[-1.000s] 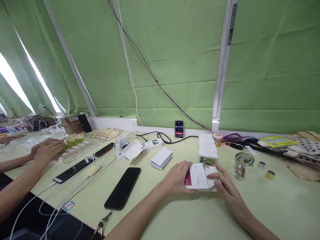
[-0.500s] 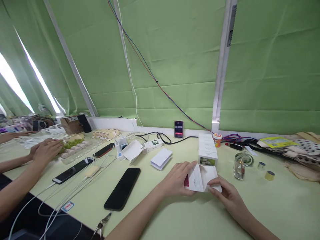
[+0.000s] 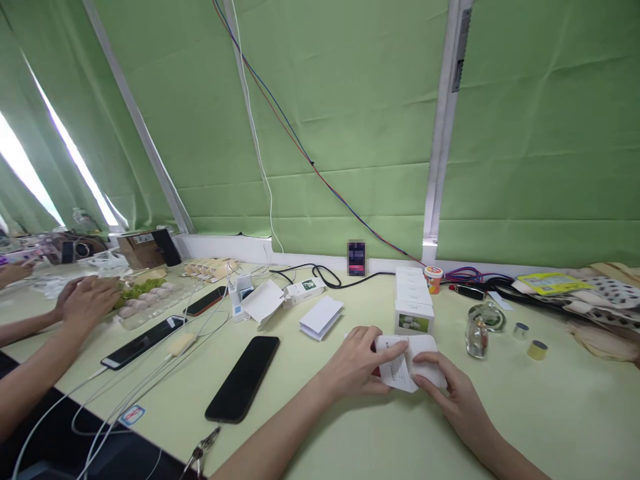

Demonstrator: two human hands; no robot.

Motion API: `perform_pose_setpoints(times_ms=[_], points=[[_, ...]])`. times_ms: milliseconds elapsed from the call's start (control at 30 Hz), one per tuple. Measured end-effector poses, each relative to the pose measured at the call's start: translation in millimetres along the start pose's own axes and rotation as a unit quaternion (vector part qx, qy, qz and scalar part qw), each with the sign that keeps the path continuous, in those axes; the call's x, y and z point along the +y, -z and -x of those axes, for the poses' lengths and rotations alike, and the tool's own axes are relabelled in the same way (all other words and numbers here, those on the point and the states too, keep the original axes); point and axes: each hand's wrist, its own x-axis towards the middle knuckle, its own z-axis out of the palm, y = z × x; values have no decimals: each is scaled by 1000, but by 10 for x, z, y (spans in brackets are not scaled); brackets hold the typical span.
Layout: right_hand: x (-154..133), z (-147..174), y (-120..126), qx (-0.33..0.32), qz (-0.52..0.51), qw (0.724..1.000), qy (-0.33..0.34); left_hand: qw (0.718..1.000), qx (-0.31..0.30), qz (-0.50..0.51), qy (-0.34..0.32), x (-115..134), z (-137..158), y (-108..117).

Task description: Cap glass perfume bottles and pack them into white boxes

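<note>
A small white cardboard box (image 3: 395, 372) with printed text and a flap at its right end is between my two hands. My left hand (image 3: 356, 363) grips its left side, thumb lying across the top near the fold. My right hand (image 3: 447, 385) pinches the white flap (image 3: 424, 347) at the right end. Just behind the box stands a row of white boxes (image 3: 415, 308), the front one with a picture of white flowers. To the right are a glass perfume bottle (image 3: 477, 339) and two small caps, one silver (image 3: 521, 331) and one gold (image 3: 537, 350).
A black phone (image 3: 243, 379) lies left of my arm, with keys (image 3: 200, 448) below it. Folded white cardboard (image 3: 321, 318) and an opened carton (image 3: 263, 301) lie behind. Charging cables cross the left side. Another person's hands (image 3: 93, 299) rest by a tray of pinkish round items (image 3: 145, 300).
My left thumb has moved right across the top of the box. The flap at the right end has tilted down, and the box's opening no longer shows.
</note>
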Motion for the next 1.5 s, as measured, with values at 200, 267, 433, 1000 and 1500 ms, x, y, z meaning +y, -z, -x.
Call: perform_pose_setpoints(times_ms=[200,267,433,1000,1500], points=[[18,32,-31,24,-82,996,-10,1000,-8,-12,16,49,-17,-18],[-30,24,0,-6,-85,996,11,1000,-9,-16,20,59,-18,-34],[-154,8,57,-33,-43,997,49,999,2,-23,22,86,-19,-58],[-39,31,-49,9,44,999,5,996,63,-57,35,257,-20,-210],[39,37,-97,-9,112,984,140,980,61,89,166,140,-31,-108]])
